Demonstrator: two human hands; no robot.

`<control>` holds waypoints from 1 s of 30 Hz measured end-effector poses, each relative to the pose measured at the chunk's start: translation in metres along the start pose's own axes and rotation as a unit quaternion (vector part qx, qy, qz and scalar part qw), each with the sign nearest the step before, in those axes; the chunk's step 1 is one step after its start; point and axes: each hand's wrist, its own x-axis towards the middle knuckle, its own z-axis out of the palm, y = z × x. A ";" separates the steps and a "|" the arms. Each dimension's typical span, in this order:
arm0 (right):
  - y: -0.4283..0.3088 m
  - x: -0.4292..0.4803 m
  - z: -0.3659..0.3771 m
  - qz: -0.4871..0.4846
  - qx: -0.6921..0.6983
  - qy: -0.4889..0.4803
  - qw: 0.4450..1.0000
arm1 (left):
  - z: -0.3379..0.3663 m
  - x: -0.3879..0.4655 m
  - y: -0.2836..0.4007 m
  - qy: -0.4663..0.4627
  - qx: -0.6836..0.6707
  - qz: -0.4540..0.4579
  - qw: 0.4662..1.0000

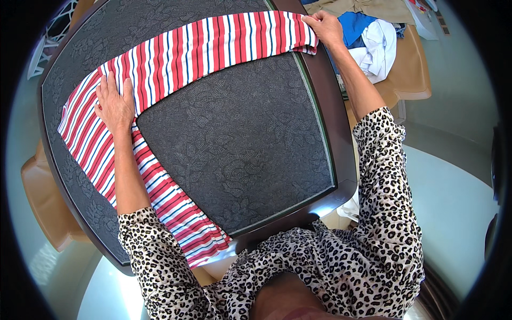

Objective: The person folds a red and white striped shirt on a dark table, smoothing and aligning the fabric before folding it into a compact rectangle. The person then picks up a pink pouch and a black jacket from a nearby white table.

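Observation:
A red, white and blue striped garment (172, 60) lies bent in a wide angle over a dark patterned table top (240, 132). My left hand (116, 100) rests on the garment near the bend, palm down with the fingers somewhat spread. At the far right end of the cloth, my right hand (325, 27) pinches its edge between thumb and fingers, above the table's brown rim. The garment's other part runs from the bend under my left forearm towards me, and its end hangs over the near table edge.
Tan chairs (408, 68) stand at the right and left of the table. On the right chair lies a pile with white cloth (378, 48), blue cloth (354, 28) and khaki cloth (368, 7). A white openwork item (52, 46) shows at the upper left.

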 end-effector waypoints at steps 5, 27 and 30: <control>-0.011 -0.009 -0.002 -0.126 -0.010 0.160 0.979 | 0.002 -0.001 -0.003 0.003 -0.003 0.003 1.000; -0.046 -0.106 -0.030 -0.402 -0.100 0.096 0.905 | 0.007 -0.001 -0.009 0.014 -0.007 0.010 1.000; -0.050 -0.109 -0.032 -0.409 -0.121 0.080 0.901 | 0.007 -0.001 -0.009 0.014 -0.002 0.010 1.000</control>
